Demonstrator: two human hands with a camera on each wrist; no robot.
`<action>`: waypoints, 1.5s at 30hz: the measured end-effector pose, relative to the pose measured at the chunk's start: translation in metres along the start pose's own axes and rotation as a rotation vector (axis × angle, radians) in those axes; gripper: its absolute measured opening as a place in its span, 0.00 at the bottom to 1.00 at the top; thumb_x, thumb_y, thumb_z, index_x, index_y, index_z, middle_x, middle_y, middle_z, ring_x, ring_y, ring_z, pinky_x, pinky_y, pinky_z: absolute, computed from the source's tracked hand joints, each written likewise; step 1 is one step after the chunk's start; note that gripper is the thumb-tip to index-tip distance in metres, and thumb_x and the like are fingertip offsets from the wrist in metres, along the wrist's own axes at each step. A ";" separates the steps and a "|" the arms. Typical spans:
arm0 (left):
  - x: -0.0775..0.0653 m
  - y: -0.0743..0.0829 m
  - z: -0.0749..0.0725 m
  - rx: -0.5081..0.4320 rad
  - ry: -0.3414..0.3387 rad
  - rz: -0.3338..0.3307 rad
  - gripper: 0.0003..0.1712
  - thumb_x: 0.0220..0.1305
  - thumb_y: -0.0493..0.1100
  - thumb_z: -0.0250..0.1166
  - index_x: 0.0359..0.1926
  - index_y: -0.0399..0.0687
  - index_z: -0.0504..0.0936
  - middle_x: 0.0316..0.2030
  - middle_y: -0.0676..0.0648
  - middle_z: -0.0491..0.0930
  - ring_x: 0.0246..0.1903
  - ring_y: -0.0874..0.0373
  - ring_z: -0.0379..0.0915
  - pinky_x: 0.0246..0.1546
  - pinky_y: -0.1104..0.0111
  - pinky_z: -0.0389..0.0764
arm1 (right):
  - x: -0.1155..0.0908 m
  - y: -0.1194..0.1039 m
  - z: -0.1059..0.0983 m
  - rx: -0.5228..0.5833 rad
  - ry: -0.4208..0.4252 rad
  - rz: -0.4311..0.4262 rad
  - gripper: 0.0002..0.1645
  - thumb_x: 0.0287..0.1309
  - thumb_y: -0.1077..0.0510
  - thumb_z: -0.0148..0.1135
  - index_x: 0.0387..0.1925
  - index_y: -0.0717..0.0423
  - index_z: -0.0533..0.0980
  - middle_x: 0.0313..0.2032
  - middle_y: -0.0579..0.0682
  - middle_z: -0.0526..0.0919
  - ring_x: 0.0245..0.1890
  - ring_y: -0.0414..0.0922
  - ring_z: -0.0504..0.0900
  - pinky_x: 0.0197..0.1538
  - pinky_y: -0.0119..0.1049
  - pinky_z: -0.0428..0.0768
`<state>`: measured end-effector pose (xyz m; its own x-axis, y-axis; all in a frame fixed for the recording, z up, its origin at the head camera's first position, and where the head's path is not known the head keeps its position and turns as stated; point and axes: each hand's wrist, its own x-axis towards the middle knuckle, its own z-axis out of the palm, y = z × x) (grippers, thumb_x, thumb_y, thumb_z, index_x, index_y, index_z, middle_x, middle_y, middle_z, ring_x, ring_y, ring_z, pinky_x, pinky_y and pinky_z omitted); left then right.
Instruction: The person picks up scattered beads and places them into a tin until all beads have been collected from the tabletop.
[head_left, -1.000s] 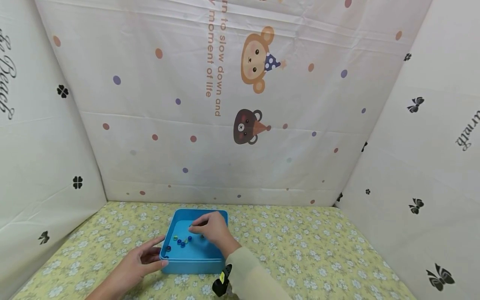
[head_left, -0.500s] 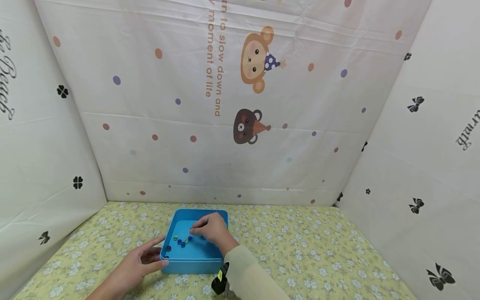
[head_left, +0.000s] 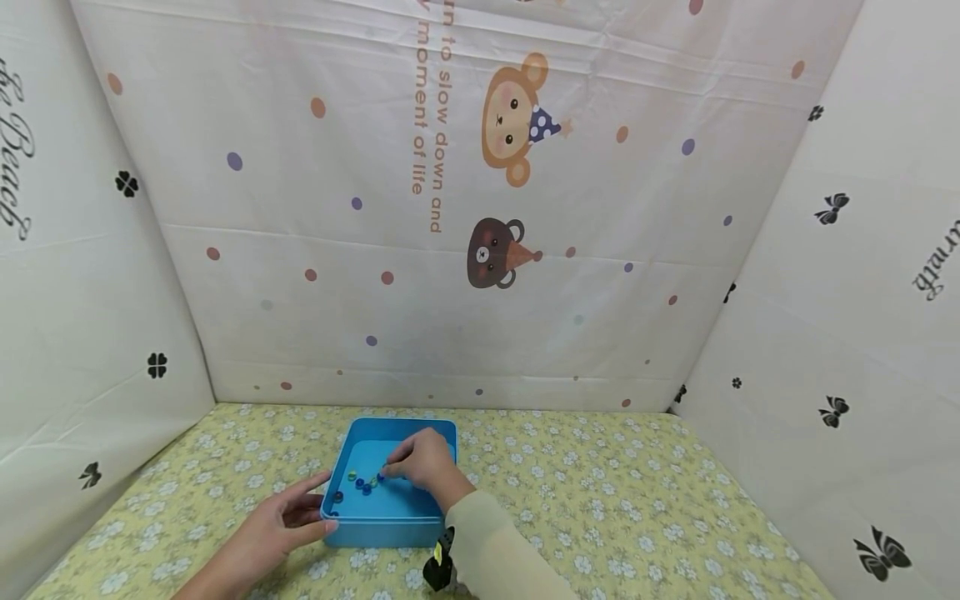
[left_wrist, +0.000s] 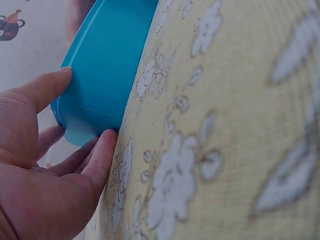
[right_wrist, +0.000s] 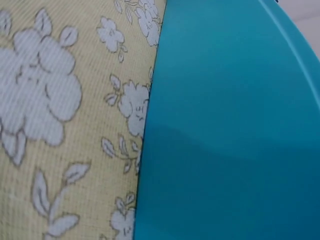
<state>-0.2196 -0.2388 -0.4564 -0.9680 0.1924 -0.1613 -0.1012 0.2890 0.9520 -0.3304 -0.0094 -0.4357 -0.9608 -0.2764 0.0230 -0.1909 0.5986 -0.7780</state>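
Observation:
In the head view a blue open-topped box (head_left: pixel 385 531) sits on the flowered cloth. My left hand (head_left: pixel 273 521) holds its near left corner, the thumb on the front wall and the fingers round the left side; the left wrist view shows this hand (left_wrist: pixel 55 160) close up. Inside the box, my right hand (head_left: pixel 423 461) pinches a small dark marble (head_left: pixel 385 468) between thumb and fingertips, mostly covered by them. Just below lies a short row of blue and yellow-green marbles, among them a blue marble (head_left: pixel 367 490). The right wrist view shows only the box wall (right_wrist: pixel 225 125) and cloth.
A dark marble (head_left: pixel 338 497) lies near the box's left wall, with another dark one at the near left corner. Flowered cloth (head_left: pixel 637 517) covers the table. Printed white sheets (head_left: pixel 420 333) stand at the back and both sides. A black strap (head_left: pixel 438 567) is round the right wrist.
My right hand has moved slightly toward the front of the box, bringing its fingertips down to the blue marble at the row's right end. The left hand and the box have stayed put.

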 end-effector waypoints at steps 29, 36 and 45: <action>0.006 0.001 -0.009 0.052 0.001 0.014 0.49 0.70 0.50 0.69 0.79 0.34 0.54 0.64 0.27 0.74 0.58 0.42 0.80 0.54 0.56 0.93 | -0.004 -0.002 -0.020 0.104 0.016 -0.094 0.04 0.57 0.53 0.77 0.34 0.47 0.90 0.34 0.41 0.87 0.32 0.36 0.82 0.31 0.31 0.87; 0.007 0.008 -0.022 0.072 -0.047 0.051 0.49 0.70 0.48 0.69 0.78 0.30 0.53 0.66 0.26 0.71 0.61 0.38 0.77 0.54 0.55 0.93 | -0.006 -0.002 -0.038 0.133 0.027 -0.122 0.05 0.59 0.50 0.76 0.34 0.45 0.90 0.34 0.40 0.87 0.33 0.35 0.82 0.33 0.29 0.87; 0.012 0.026 -0.023 0.238 0.130 0.076 0.41 0.71 0.51 0.68 0.76 0.36 0.63 0.63 0.33 0.78 0.60 0.40 0.79 0.53 0.56 0.93 | -0.013 0.012 -0.072 0.167 0.147 -0.297 0.08 0.64 0.51 0.72 0.40 0.49 0.90 0.39 0.45 0.88 0.37 0.39 0.84 0.35 0.28 0.89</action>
<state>-0.2393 -0.2507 -0.4278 -0.9936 0.1047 -0.0421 0.0151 0.4931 0.8698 -0.3349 0.0555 -0.4000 -0.8896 -0.3008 0.3436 -0.4415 0.3740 -0.8156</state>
